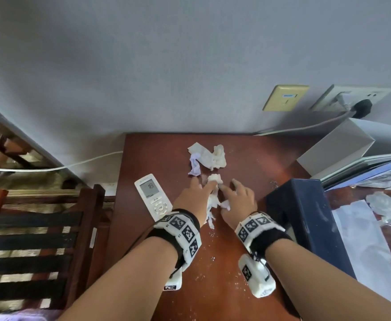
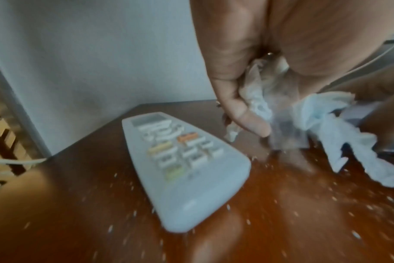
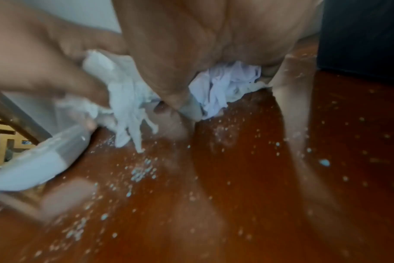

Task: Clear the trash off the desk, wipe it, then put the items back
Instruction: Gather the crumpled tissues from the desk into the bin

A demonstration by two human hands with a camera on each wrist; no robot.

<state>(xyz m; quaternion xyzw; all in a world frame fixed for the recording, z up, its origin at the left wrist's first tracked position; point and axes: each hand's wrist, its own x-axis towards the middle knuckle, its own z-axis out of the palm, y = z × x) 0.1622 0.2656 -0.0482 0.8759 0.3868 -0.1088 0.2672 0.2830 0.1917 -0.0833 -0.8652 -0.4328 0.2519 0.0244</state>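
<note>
Head view shows both hands, left hand (image 1: 193,195) and right hand (image 1: 237,200), clutching tissue scraps (image 1: 213,200); the crumpled tissue pile (image 1: 207,158) lies just beyond their fingertips, slightly nearer the left.

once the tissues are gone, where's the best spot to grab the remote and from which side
Take the remote across its long edges near the middle, coming from above. It lies flat, buttons up, lengthwise away from you on the desk, beside the left hand, so both narrow sides look free for thumb and fingers.
</note>
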